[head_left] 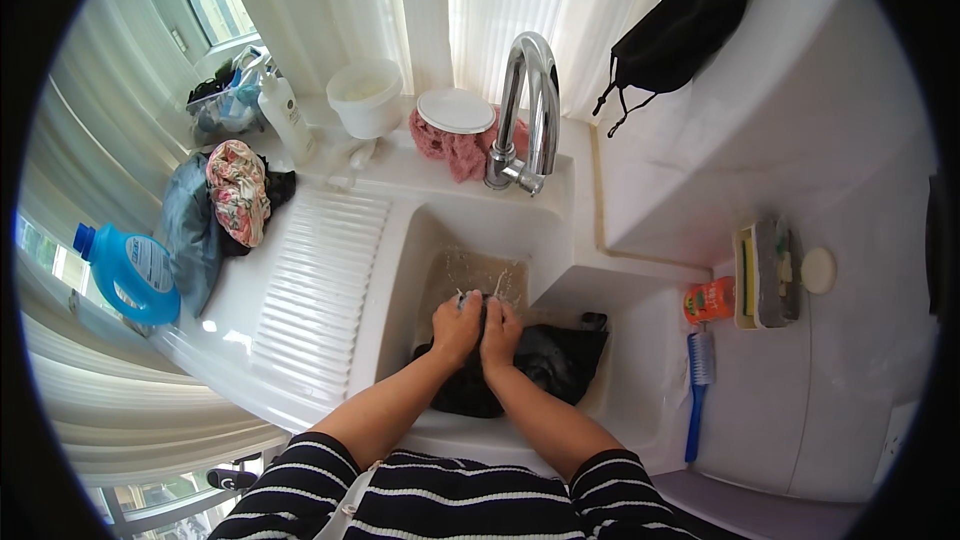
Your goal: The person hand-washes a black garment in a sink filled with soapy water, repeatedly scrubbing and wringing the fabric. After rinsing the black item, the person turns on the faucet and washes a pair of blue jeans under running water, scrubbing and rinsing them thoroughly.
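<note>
White curtains [340, 0] hang behind a sink [490, 222]; black cloth [555, 355] lies toward its front edge. I see the left hand [458, 325] and right hand [500, 328] clenched on it, seemingly scrubbing; the next move calls for firm grip.

A glossy white sink unit [325, 285] bears, around its basin [480, 225], a blue plastic jug [152, 270] at nine o'clock, crumpled grey-blue cloth [190, 225] before ten, a slim white pump bottle [287, 123] past ten, a round white plastic tub [368, 108] at eleven, fluffy pink cloth [455, 152] nearing twelve; black cloth [562, 358] lies, apparently, on the basin's floor.
</note>
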`<state>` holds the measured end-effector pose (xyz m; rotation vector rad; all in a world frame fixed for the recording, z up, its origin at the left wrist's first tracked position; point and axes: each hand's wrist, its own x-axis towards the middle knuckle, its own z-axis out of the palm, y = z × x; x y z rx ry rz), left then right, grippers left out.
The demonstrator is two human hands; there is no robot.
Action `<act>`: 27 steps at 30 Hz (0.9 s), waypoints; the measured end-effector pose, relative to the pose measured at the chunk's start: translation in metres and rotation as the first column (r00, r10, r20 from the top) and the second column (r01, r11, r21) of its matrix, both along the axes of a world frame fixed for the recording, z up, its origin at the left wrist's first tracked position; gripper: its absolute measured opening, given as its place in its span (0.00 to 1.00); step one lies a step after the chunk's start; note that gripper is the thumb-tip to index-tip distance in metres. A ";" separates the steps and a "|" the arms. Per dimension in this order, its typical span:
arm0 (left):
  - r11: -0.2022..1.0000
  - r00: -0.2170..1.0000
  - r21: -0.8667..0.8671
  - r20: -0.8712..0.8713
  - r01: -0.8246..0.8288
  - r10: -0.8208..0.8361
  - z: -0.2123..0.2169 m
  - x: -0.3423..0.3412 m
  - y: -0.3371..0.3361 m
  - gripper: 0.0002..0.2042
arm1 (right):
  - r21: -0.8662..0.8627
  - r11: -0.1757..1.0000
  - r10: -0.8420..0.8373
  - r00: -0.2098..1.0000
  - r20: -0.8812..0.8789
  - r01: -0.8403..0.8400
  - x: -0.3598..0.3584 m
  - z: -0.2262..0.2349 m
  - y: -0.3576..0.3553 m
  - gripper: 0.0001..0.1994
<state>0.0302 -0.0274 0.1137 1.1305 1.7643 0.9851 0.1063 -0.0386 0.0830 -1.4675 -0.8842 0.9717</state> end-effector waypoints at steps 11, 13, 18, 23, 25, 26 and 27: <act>0.967 0.983 -0.179 0.025 0.182 -0.180 0.037 -0.024 0.022 0.28 | -0.160 0.868 0.486 0.870 0.081 -0.470 0.035 0.027 0.051 0.14; 0.880 0.918 -0.278 0.019 0.386 -0.397 0.057 -0.032 0.029 0.30 | -0.207 0.797 0.602 0.777 0.186 -0.568 0.060 0.042 0.059 0.16; 0.303 0.580 -0.509 0.577 0.806 -0.575 0.052 -0.047 0.007 0.27 | -0.705 0.004 0.997 0.061 -0.055 -0.709 0.116 0.047 0.021 0.19; 0.584 0.330 -0.441 -0.526 0.682 -0.784 -0.001 -0.030 0.023 0.25 | -0.948 0.166 0.961 -0.172 0.218 -0.272 0.155 -0.012 -0.007 0.25; 0.596 0.267 -0.304 -0.682 0.743 -0.681 -0.024 -0.028 0.014 0.24 | -0.749 0.626 0.778 0.245 0.579 -0.217 0.165 -0.025 0.006 0.26; 0.557 0.247 -0.408 -0.600 0.724 -0.761 -0.030 -0.024 0.006 0.23 | -0.681 0.718 0.696 0.170 0.697 -0.148 0.163 -0.027 0.001 0.25; 0.501 0.226 -0.504 -0.510 0.703 -0.830 -0.034 -0.020 -0.001 0.21 | -0.591 0.803 0.596 0.089 0.798 -0.084 0.155 -0.030 -0.010 0.24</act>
